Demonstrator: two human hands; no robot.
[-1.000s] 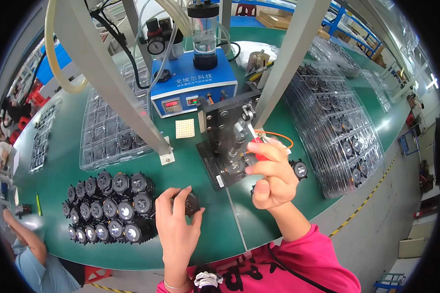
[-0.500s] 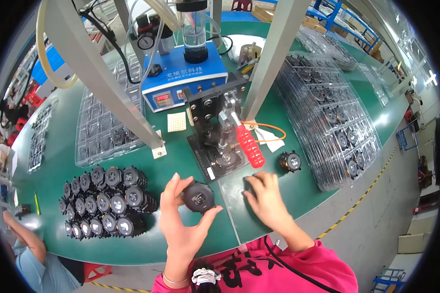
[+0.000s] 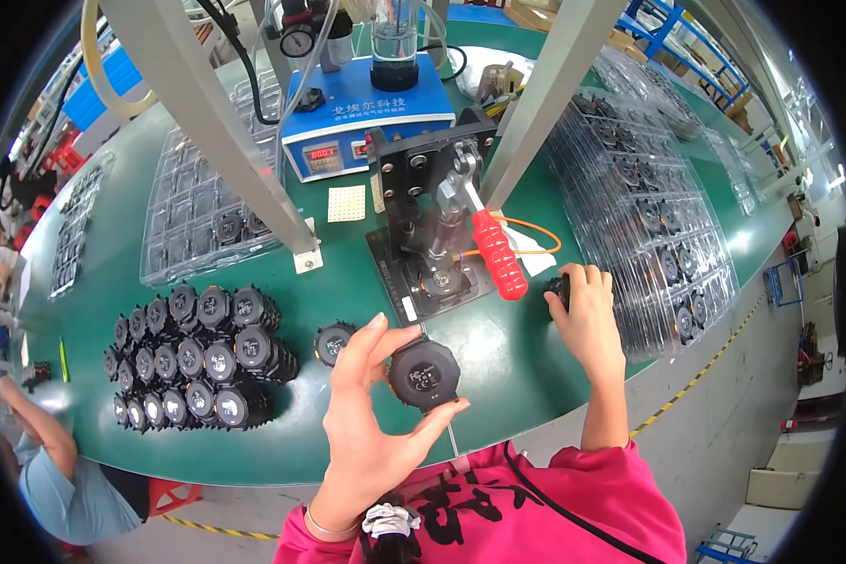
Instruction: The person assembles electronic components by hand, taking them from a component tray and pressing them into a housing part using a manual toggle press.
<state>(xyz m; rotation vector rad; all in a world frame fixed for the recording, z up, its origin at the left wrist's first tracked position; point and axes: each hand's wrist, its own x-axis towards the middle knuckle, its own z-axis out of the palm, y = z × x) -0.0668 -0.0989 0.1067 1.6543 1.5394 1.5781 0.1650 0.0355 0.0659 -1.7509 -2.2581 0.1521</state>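
Note:
My left hand pinches a round black watch case by its edges, between thumb and fingers, with the marked flat side showing. It is held up above the table's front part. At the right, my right hand has its fingers round another dark watch case, which is mostly hidden behind them. In front of me stands a clamp fixture with a red-handled lever. A round black part sits in its base. One more watch case lies just beyond my left fingers.
Rows of stacked watch cases fill the left front. Clear plastic trays lie beyond them, and a tall tray stack stands right. A blue tester sits behind the fixture, between metal posts. Another person's arm shows far left.
My right hand has moved right from the table's middle and closed on the watch case there. My left hand, still holding its watch case, has shifted right. The whole view has also shifted slightly.

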